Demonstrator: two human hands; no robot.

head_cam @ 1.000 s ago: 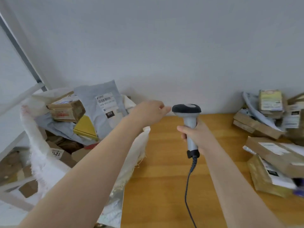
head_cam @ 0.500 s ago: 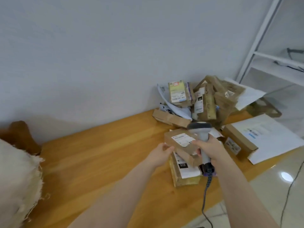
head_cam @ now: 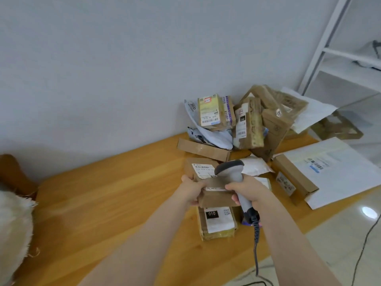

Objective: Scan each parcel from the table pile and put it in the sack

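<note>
parcel (head_cam: pixel 214 198) looked light and stiff, a small cardboard box; my left hand (head_cam: pixel 192 190) gripped its left end, my right hand (head_cam: pixel 250 188) clasped the scanner (head_cam: pixel 231 169).

worktop (head_cam: pixel 103 193) along wall (head_cam: pixel 103 79). sack (head_cam: pixel 12 228) off left end of worktop. parcel pile (head_cam: pixel 247 120) at back right of worktop, against wall. long box (head_cam: pixel 203 150) before pile, on worktop. wide envelope (head_cam: pixel 340 168) at right end of worktop, side box (head_cam: pixel 292 176) at its left edge. shelf rack (head_cam: pixel 329 48) right of pile, beyond worktop end. small box (head_cam: pixel 214 198) above worktop, before long box; left grip (head_cam: pixel 191 190) at its left end, right grip (head_cam: pixel 249 190) at its right. scanner (head_cam: pixel 231 170) in right grip, head over small box. labelled box (head_cam: pixel 216 221) on worktop beneath small box, near front edge. cable (head_cam: pixel 256 244) hangs from scanner past worktop edge toward floor (head_cam: pixel 340 244).
</note>
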